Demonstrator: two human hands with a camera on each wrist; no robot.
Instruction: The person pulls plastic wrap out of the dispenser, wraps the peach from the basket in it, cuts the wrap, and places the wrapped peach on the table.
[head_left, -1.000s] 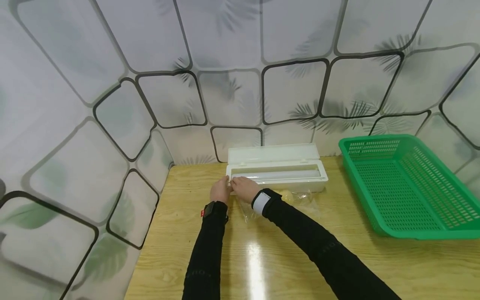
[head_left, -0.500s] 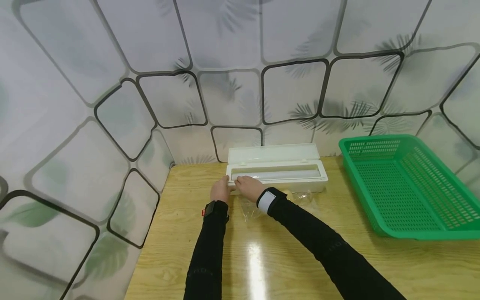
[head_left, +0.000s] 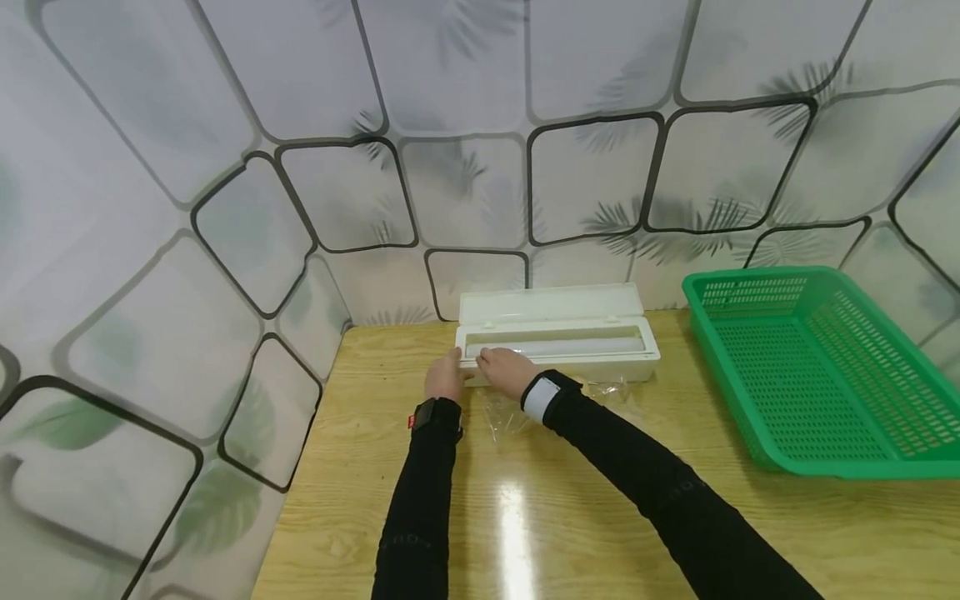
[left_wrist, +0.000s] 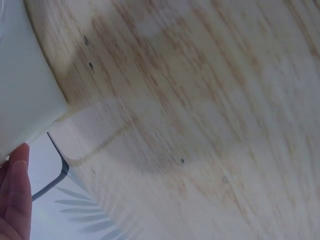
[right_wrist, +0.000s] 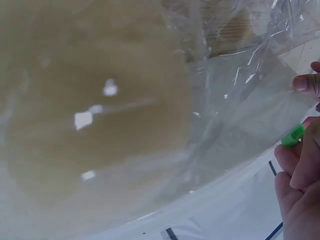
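Note:
A white cling film dispenser [head_left: 637, 367] stands against the wall with its lid [head_left: 547, 304] raised and a film roll [head_left: 562, 347] inside. My left hand [head_left: 444, 377] grips its front left corner; the fingers [left_wrist: 19, 195] lie against the box's end in the left wrist view. Just beside it, my right hand [head_left: 506, 372] is at the front edge, its fingers curled at a small green cutter slider [right_wrist: 293, 135]. Clear film [right_wrist: 240, 95] hangs from the front onto the table. Under the film, close to the right wrist camera, shows a blurred round yellowish thing [right_wrist: 100, 100].
A green plastic basket [head_left: 817, 467] stands to the right of the dispenser on the wooden table [head_left: 360, 500]. Patterned wall covering [head_left: 465, 192] rises directly behind the dispenser and along the left side.
My right hand has slid a little to the right along the dispenser's front edge, away from the left hand. The left hand keeps its place on the corner.

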